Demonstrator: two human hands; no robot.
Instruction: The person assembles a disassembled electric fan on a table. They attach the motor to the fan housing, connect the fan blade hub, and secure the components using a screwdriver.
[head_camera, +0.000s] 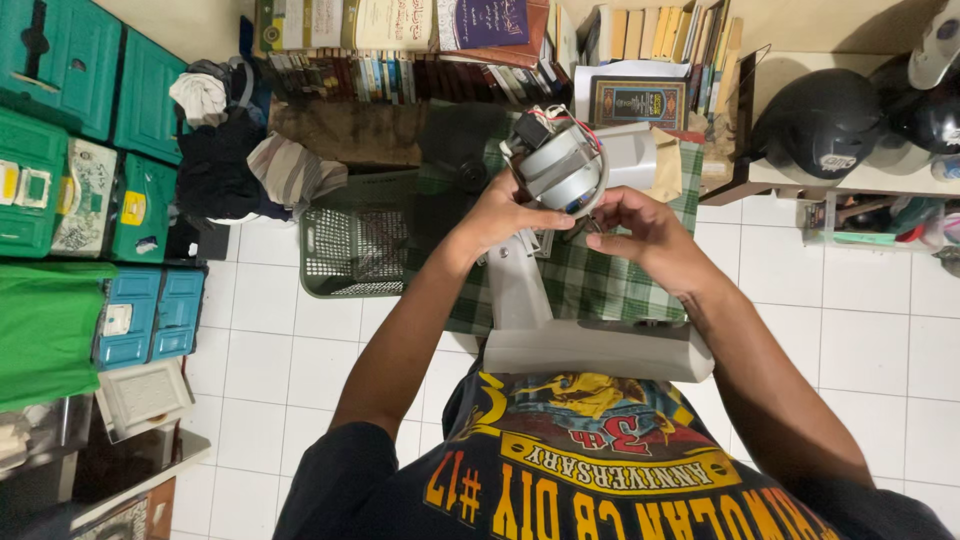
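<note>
**Both hands on the bare fan motor, up at the top of the stand**

Head view, looking straight down: the left hand (497, 213) is wrapped against the left side of the fan motor (560, 165), thumb stretched across its lower rim, fingers curled in narrow around the housing. The right hand (640, 232) comes in from the other side, fingertips pinched close together just under the motor's lower right edge, holding or working something too small to make out.

The motor sits on the upper end of a pale grey fan stand (520, 290), whose neck runs down to a wide grey base (600, 350) resting against the person's lap. All of it hangs above a green checked cloth (610, 285) on the white tiled floor (850, 330).

The motor itself: a round silver-grey drum, guard and blades off, with a black block and a knot of red and white wires (565, 118) on top. A pale cover piece (632, 155) lies just beside it to the right.

To do this well, I'd judge the left hand should brace the drum firmly so it cannot twist, while the right works in small, careful pinches, clear of those exposed wires.

Around them: a green plastic basket (350, 245) by the cloth's left edge, and a black helmet (815, 120) on a shelf at right.
</note>
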